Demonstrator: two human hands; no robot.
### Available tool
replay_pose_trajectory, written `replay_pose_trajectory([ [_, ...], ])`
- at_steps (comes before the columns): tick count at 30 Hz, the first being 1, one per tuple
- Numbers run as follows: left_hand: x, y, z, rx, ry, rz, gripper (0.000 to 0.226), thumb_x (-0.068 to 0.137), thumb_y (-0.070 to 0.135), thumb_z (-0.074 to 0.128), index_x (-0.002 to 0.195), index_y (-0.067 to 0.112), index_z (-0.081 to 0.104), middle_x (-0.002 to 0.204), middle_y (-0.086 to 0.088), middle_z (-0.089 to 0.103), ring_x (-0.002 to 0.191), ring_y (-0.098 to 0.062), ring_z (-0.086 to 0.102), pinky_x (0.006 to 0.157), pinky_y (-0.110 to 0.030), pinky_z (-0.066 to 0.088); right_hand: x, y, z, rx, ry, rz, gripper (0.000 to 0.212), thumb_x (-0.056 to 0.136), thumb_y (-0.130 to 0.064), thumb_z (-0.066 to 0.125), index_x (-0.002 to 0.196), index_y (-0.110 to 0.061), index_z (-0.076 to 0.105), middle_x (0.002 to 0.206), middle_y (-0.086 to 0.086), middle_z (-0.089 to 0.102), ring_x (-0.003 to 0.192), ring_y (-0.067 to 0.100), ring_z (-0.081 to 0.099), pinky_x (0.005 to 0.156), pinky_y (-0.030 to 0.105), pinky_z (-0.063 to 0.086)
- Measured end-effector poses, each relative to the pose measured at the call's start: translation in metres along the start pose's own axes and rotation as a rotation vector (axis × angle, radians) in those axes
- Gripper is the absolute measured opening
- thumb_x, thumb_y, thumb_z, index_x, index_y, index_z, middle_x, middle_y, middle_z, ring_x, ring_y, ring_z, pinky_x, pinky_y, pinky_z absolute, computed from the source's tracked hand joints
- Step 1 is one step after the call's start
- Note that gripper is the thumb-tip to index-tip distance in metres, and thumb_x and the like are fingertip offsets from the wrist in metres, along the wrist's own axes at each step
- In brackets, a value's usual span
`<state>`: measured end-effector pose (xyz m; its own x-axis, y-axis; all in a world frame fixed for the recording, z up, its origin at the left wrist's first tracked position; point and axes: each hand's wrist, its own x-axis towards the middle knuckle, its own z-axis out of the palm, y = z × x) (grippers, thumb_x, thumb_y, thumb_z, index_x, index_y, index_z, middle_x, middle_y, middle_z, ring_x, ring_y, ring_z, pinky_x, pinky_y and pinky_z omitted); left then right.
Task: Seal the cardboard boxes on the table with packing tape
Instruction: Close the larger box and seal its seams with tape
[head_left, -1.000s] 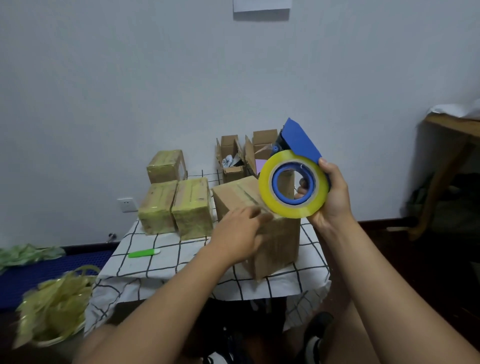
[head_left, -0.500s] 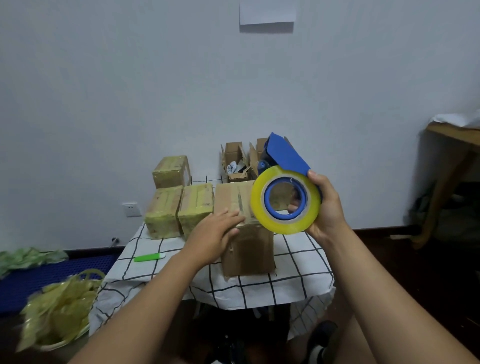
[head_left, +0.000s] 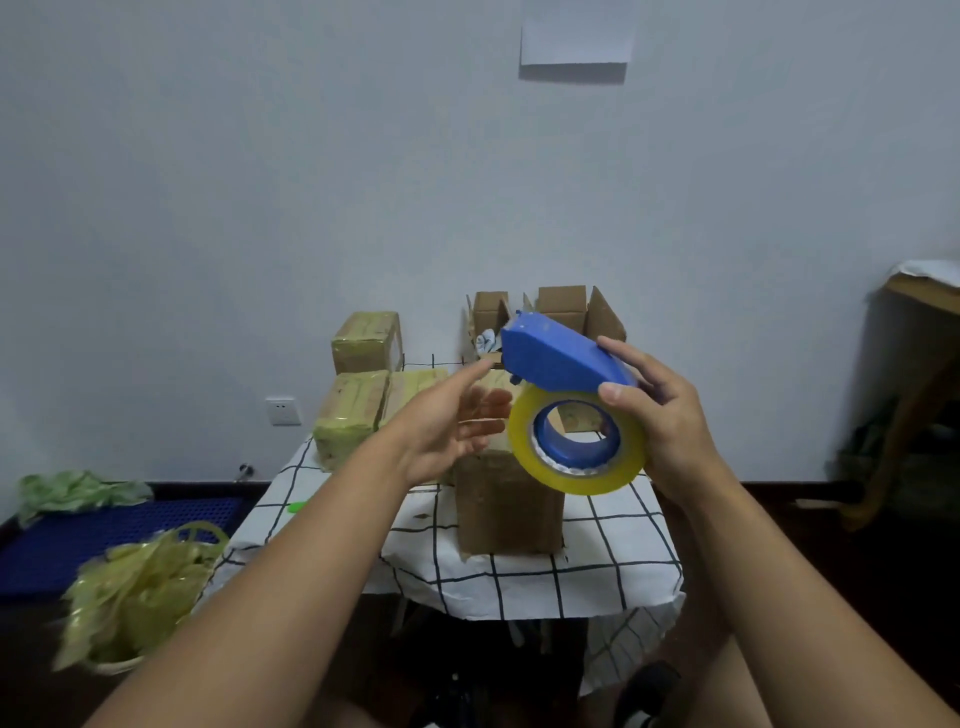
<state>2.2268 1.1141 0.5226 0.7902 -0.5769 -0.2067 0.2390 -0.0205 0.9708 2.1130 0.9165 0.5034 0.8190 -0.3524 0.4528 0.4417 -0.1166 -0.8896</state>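
Packing tape (head_left: 576, 447), a yellowish roll on a blue tape dispenser (head_left: 558, 356), is held up in the air in front of the boxes by the right hand (head_left: 657, 410), whose fingers (head_left: 621, 358) curl over the blue cover with the thumb at its lower edge. The left hand (head_left: 447, 421) hovers just left of the roll, palm turned up, fingers apart and holding nothing. Behind and below them an unsealed-looking plain cardboard box (head_left: 509, 504) stands on the checked tabletop (head_left: 613, 566). Farther left sit three tape-wrapped boxes (head_left: 353, 415), one stacked behind at the wall. At the back, two open cardboard boxes (head_left: 563, 306) stand with flaps up against the wall.
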Motion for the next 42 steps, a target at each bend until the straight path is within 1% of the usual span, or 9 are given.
replay_pose_trajectory([
  [3, -0.005, 0.003, -0.001, -0.164, 0.005, 0.011, 0.014, 0.093, 0.024, 0.064, 0.085, 0.013, 0.065, 0.083, -0.005, 0.068, 0.079, -0.018, 0.061, 0.069, -0.027, 0.045, -0.001, 0.0, 0.003, -0.019, -0.01, 0.001, 0.053, 0.066, -0.047, 0.074, 0.118, -0.036, 0.068, 0.12, 0.0, 0.066, 0.105, 0.028, 0.067, 0.078, 0.032, 0.058],
  [6, -0.006, 0.005, -0.005, -0.196, 0.012, -0.007, 0.006, 0.091, 0.018, 0.066, 0.088, 0.013, 0.066, 0.087, -0.006, 0.068, 0.078, -0.017, 0.063, 0.066, -0.026, 0.05, -0.002, 0.0, 0.002, -0.031, -0.014, -0.005, 0.053, 0.066, -0.047, 0.074, 0.118, -0.036, 0.068, 0.121, 0.0, 0.065, 0.105, 0.026, 0.067, 0.077, 0.031, 0.058],
  [10, -0.006, 0.012, -0.012, -0.085, 0.033, -0.025, 0.008, 0.088, 0.021, 0.069, 0.091, 0.014, 0.068, 0.094, -0.006, 0.07, 0.087, -0.019, 0.064, 0.069, -0.028, 0.053, -0.002, 0.001, 0.0, -0.032, -0.045, -0.014, 0.05, 0.067, -0.045, 0.075, 0.116, -0.038, 0.07, 0.118, -0.006, 0.067, 0.105, 0.025, 0.067, 0.077, 0.031, 0.058],
  [19, -0.004, 0.031, -0.012, 0.553, 0.208, 0.175, 0.023, 0.099, 0.015, 0.056, 0.077, 0.01, 0.058, 0.07, -0.006, 0.062, 0.06, -0.012, 0.053, 0.06, -0.024, 0.05, 0.01, -0.014, -0.02, -0.277, -0.229, -0.027, 0.047, 0.071, -0.028, 0.076, 0.116, -0.04, 0.068, 0.117, -0.016, 0.067, 0.102, 0.009, 0.066, 0.079, 0.021, 0.054],
  [25, 0.006, 0.019, -0.021, 0.597, 0.33, 0.186, 0.031, 0.099, 0.019, 0.057, 0.069, 0.008, 0.059, 0.063, -0.005, 0.058, 0.059, -0.014, 0.051, 0.066, -0.03, 0.05, 0.024, -0.03, -0.044, -0.397, -0.346, -0.019, 0.04, 0.074, -0.03, 0.072, 0.11, -0.047, 0.069, 0.106, -0.032, 0.067, 0.098, -0.001, 0.065, 0.074, 0.014, 0.052],
  [28, 0.013, 0.004, -0.032, 0.61, 0.415, 0.176, 0.036, 0.098, 0.02, 0.059, 0.064, 0.008, 0.058, 0.062, -0.009, 0.058, 0.058, -0.016, 0.052, 0.073, -0.034, 0.049, 0.037, -0.025, -0.058, -0.456, -0.362, 0.015, 0.039, 0.072, -0.034, 0.073, 0.109, -0.046, 0.072, 0.107, -0.026, 0.068, 0.1, 0.003, 0.066, 0.075, 0.017, 0.053],
  [31, 0.019, -0.006, -0.036, 0.559, 0.425, 0.149, 0.034, 0.096, 0.018, 0.061, 0.064, 0.009, 0.057, 0.057, -0.006, 0.056, 0.055, -0.016, 0.05, 0.065, -0.031, 0.047, 0.05, -0.019, -0.069, -0.533, -0.414, 0.049, 0.04, 0.071, -0.041, 0.074, 0.11, -0.049, 0.072, 0.112, -0.013, 0.068, 0.1, 0.012, 0.066, 0.079, 0.024, 0.054],
  [37, 0.017, -0.019, -0.03, 0.446, 0.351, 0.08, 0.015, 0.092, 0.004, 0.064, 0.077, 0.005, 0.062, 0.065, -0.005, 0.06, 0.055, -0.011, 0.052, 0.052, -0.019, 0.049, 0.058, -0.013, -0.078, -0.57, -0.481, 0.078, 0.04, 0.072, -0.042, 0.074, 0.111, -0.051, 0.071, 0.105, -0.016, 0.067, 0.095, 0.007, 0.065, 0.074, 0.017, 0.051],
  [42, 0.018, -0.029, -0.02, 0.446, 0.405, 0.075, 0.018, 0.088, 0.004, 0.067, 0.072, 0.005, 0.06, 0.069, -0.011, 0.059, 0.054, -0.015, 0.05, 0.055, -0.026, 0.05, 0.054, -0.006, -0.08, -0.621, -0.515, 0.116, 0.046, 0.071, -0.045, 0.074, 0.116, -0.048, 0.068, 0.114, -0.013, 0.063, 0.094, 0.002, 0.062, 0.076, 0.015, 0.047],
])
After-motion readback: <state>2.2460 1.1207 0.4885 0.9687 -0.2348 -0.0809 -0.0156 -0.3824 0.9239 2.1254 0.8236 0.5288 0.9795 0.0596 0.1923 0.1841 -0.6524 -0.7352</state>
